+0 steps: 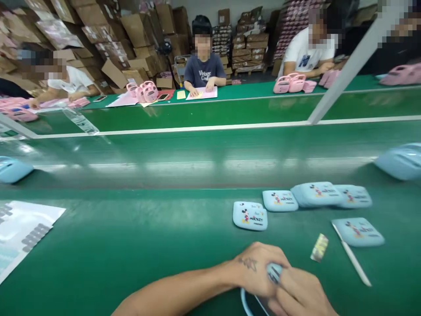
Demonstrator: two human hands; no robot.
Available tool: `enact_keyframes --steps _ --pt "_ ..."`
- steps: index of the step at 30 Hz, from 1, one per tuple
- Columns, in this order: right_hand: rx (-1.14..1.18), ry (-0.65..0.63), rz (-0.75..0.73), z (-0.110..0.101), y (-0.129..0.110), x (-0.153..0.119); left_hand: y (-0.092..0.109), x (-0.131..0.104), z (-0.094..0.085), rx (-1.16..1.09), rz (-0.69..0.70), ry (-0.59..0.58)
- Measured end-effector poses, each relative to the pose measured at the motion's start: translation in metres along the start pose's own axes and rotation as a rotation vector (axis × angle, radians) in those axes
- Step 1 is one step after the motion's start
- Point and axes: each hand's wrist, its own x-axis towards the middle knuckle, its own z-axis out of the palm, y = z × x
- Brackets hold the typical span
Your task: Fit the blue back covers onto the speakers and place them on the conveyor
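Note:
At the lower right of the head view, my left hand [258, 267] and my right hand [301, 289] are pressed together. Between them shows a small patch of a light blue printed panel [274, 273]; the fingers cover most of it. Under the hands lies a light blue case [244, 303] with a dark inner area, cut off by the bottom edge. Both hands are closed, fingers bent around these parts. Just beyond them is a light blue panel with a Mickey print [250, 216]. A white-handled thin tool [357, 263] leans against another printed panel [362, 231] on the right.
More printed panels [317, 194] lie in a row behind. A small sticker-like strip [319, 248] sits near the tool. Printed sheets [23, 237] are at left. Blue cases stand at far left [15, 170] and right [403, 161]. Several people work across the green conveyor [184, 175].

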Motion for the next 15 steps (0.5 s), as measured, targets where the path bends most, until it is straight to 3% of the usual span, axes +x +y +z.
enact_keyframes --steps 4,10,15 --pt "0.049 0.009 0.050 -0.017 -0.008 0.031 0.016 0.005 -0.016 0.043 0.004 -0.084" --pt "0.000 0.070 -0.003 -0.009 -0.001 0.033 0.026 0.008 -0.024 0.096 0.033 -0.060" --pt "-0.048 0.130 -0.012 -0.005 -0.003 0.032 0.023 0.003 -0.017 0.034 0.021 -0.016"
